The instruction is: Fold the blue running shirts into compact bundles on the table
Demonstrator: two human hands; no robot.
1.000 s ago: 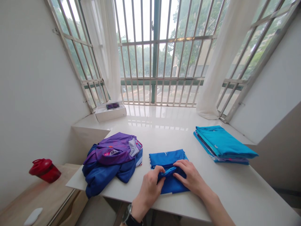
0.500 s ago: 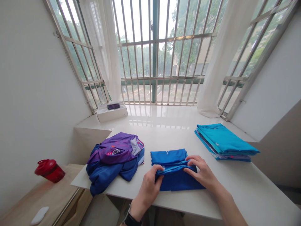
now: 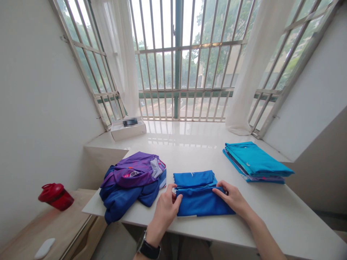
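Observation:
A blue shirt point(image 3: 202, 204), folded into a compact rectangle with a small white mark on its far part, lies near the front edge of the white table. My left hand point(image 3: 165, 206) grips its left side, thumb on top of the cloth. At the right end of the fold, my right hand point(image 3: 233, 198) has thumb and forefinger closed on the fabric. A crease runs across the shirt between the hands. Left of it sits a loose heap of clothes, a purple shirt point(image 3: 135, 169) over dark blue cloth point(image 3: 119, 204).
A stack of folded clothes point(image 3: 257, 159), turquoise on top, rests on the table point(image 3: 271, 216) at right. On the window ledge stands a white box point(image 3: 128, 131). A red shaker bottle point(image 3: 56, 196) and a white object point(image 3: 45, 248) lie on a lower wooden cabinet point(image 3: 24, 234) at left.
The near fold, raised and bunched before, now lies flatter along the shirt's middle. Both hands have shifted slightly, the left one outward to the shirt's left side.

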